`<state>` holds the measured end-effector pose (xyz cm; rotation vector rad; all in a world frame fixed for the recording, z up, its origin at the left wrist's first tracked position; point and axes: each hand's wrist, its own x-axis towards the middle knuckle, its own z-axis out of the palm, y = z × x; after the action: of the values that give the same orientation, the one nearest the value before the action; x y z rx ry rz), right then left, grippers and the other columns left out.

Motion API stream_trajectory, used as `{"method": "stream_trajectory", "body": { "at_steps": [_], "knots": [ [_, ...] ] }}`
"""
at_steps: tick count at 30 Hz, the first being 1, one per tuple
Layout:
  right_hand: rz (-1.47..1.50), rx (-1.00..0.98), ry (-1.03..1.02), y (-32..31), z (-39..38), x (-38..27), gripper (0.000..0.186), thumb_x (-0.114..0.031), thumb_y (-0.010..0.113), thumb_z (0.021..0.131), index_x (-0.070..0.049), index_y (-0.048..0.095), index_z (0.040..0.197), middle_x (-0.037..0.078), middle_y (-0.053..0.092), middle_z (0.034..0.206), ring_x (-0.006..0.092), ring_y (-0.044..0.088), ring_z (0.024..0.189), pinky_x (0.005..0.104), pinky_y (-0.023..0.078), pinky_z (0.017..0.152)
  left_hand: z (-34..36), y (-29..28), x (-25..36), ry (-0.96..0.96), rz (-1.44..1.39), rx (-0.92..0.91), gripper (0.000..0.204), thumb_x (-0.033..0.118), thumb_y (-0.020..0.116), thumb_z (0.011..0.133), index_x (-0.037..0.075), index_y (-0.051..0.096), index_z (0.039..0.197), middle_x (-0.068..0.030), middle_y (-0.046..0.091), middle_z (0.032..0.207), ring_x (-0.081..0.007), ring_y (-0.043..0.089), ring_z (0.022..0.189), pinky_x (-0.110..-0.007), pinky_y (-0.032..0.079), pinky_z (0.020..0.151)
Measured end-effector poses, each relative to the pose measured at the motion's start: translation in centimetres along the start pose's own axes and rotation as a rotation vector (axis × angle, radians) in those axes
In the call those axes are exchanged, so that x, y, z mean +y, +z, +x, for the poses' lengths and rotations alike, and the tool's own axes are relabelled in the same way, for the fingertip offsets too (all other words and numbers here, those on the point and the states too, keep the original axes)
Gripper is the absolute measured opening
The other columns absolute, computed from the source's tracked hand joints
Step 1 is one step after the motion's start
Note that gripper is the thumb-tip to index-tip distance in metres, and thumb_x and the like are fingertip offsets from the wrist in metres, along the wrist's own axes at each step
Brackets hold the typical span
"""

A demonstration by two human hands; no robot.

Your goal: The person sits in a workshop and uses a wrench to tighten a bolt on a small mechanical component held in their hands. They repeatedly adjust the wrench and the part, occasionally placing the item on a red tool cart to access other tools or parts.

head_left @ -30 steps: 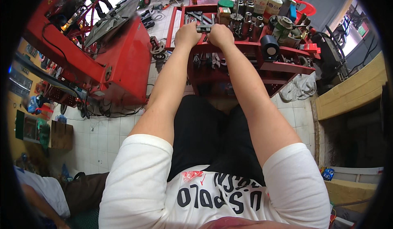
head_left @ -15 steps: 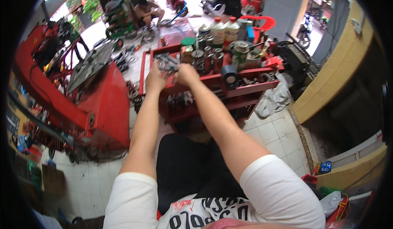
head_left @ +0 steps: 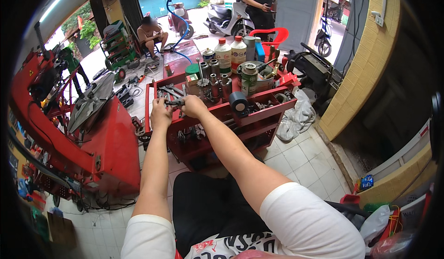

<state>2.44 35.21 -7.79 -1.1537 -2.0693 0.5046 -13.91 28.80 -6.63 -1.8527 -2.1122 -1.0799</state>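
Over the left end of the red tool cart's top tray (head_left: 263, 115), both my hands are closed. My left hand (head_left: 161, 115) and my right hand (head_left: 194, 107) grip opposite ends of a short dark metal tool (head_left: 175, 102); its exact kind is too small to make out. Just beyond the hands, several wrenches (head_left: 172, 90) lie in the tray. Metal sockets (head_left: 214, 85) stand upright to the right of my right hand, beside a box with a green lid (head_left: 192, 69).
White bottles with red caps (head_left: 223, 58), a green spray can (head_left: 249, 78) and a black round-ended cylinder (head_left: 238, 102) crowd the cart. A red machine (head_left: 115, 134) stands left. A grey cloth (head_left: 296, 115) lies right. Two people (head_left: 150, 37) are farther off, near scooters (head_left: 229, 18).
The view has shifted, so the cart sits lower and further left in the picture. My hands have drawn back slightly from the wrenches, with the dark tool held between them.
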Motion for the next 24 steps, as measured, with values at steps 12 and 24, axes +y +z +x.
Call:
{"method": "stream_trajectory", "body": {
  "at_steps": [12,24],
  "knots": [
    [0.134,0.169,0.082,-1.0,-0.3,0.0,0.024,-0.022,0.074,0.086,-0.003,0.078,0.098,0.025,0.073,0.092,0.0441,0.07,0.094,0.051,0.056,0.085,-0.3,-0.5,0.4,0.102,-0.034,0.009,0.023,0.026,0.07,0.098,0.007,0.062,0.108,-0.0134,0.064,0.114,-0.0408,0.067,0.101,-0.052,0.054,0.082],
    [0.132,0.251,0.155,-0.6,0.1,0.1,0.022,-0.021,0.068,0.088,-0.003,0.077,0.096,0.026,0.073,0.094,0.0453,0.07,0.096,0.0519,0.055,0.086,-0.4,-0.7,0.7,0.092,-0.056,-0.011,0.044,0.046,0.073,0.095,0.004,0.059,0.096,-0.0168,0.067,0.097,-0.0431,0.067,0.095,-0.053,0.05,0.075]
  ]
}}
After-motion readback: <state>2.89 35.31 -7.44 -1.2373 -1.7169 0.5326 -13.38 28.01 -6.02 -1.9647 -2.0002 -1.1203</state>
